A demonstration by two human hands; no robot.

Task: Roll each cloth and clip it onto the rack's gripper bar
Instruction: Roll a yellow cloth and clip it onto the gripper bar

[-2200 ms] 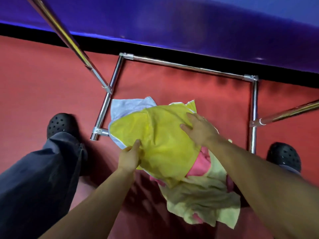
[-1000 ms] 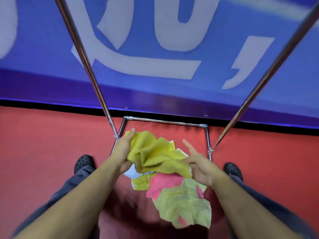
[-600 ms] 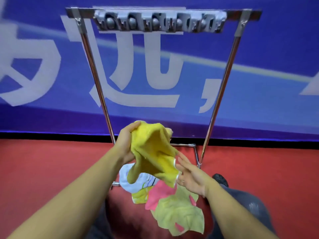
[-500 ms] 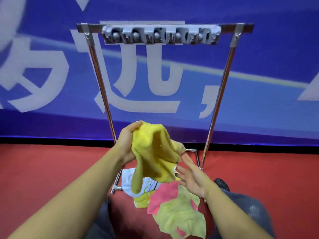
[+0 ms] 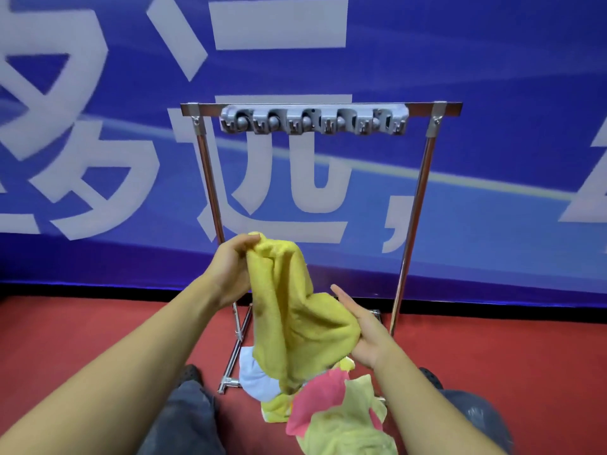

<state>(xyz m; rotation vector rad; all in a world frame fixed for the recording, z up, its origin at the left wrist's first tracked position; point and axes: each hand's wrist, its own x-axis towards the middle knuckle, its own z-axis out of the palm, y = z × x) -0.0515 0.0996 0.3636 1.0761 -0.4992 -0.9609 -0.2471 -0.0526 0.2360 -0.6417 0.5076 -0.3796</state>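
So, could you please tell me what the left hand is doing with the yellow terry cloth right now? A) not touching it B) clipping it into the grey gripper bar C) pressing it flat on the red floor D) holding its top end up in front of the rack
D: the left hand grips the top of the yellow terry cloth, which hangs well below the grey gripper bar.

Left hand raised, fingers curled; right hand flat, palm up

Even bright light, wide-angle bowing (edges soft, blurred).
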